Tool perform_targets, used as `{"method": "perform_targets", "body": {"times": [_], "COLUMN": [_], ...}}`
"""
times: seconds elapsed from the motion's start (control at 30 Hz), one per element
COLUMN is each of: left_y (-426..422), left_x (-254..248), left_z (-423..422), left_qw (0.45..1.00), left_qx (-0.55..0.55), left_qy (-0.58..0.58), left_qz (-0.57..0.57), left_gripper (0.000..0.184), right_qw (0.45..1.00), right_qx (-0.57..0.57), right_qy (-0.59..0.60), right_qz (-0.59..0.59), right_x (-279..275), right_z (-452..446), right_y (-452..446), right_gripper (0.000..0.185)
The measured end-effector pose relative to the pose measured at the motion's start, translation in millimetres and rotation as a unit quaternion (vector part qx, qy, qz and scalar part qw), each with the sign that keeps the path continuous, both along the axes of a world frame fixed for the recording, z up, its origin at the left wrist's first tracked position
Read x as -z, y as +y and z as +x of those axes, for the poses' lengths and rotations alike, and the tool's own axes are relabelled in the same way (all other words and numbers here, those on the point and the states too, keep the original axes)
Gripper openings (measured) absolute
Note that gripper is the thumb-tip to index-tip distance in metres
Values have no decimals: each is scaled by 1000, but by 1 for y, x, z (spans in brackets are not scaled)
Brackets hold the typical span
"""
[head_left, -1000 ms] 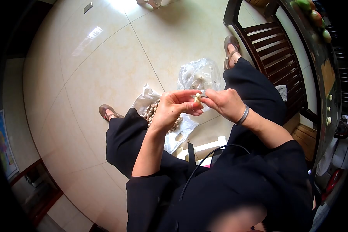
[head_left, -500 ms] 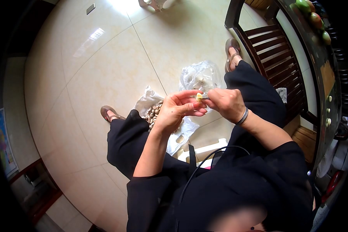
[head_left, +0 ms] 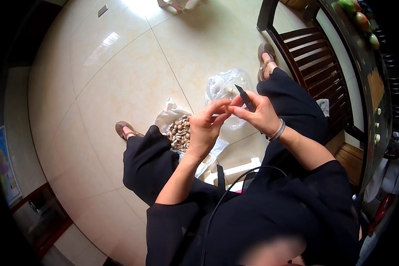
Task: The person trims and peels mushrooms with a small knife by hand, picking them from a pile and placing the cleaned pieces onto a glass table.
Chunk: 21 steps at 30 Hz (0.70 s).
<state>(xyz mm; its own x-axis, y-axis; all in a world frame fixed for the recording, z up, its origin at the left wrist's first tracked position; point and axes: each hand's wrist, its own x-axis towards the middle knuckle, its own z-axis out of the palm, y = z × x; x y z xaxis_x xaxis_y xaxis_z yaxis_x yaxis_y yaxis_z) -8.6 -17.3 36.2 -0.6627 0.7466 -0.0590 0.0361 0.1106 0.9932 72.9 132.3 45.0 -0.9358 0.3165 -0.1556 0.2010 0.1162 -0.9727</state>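
Note:
My left hand (head_left: 204,126) is closed, its thumb and fingertips pinching a small pale-yellowish piece (head_left: 228,108), mostly covered by the fingers. My right hand (head_left: 260,114) grips a small knife (head_left: 246,99) with a dark handle, its tip pointing up and away from me. The right thumb and forefinger reach in and touch the same piece. Below and left of my hands, a white plastic bag (head_left: 165,111) lies open on the floor with several small round brown-and-white pieces (head_left: 179,132) in it. Just beyond my hands is a clear plastic bag (head_left: 221,82) with pale bits inside.
A dark slatted wooden chair (head_left: 310,55) stands to the right, beside a table (head_left: 373,95) with several fruits (head_left: 361,21) at its far end. A whitish stool edge (head_left: 241,168) shows beneath me. A phone-like flat object (head_left: 103,10) lies on the tiled floor.
The right hand has turned, so the knife now points up and away instead of lying against the yellowish piece. Both hands' fingertips have come together around the piece.

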Motion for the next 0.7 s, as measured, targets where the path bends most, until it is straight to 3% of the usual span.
{"method": "perform_targets", "body": {"times": [0.07,0.23,0.7], "left_y": [1,1,1], "left_x": [0,3,8], "left_z": [1,0,2], "left_qw": [1000,985,957], "left_qx": [-1,-23,-16], "left_qy": [7,-160,-280], "left_qz": [-4,68,81], "left_gripper": [28,27,28], "right_qw": [998,997,997], "right_qx": [-36,-31,-27], "right_qy": [-40,-46,-70], "right_qz": [-16,-56,-26], "right_x": [0,2,2], "right_z": [1,1,3], "right_y": [3,3,4], "right_gripper": [19,19,15]}}
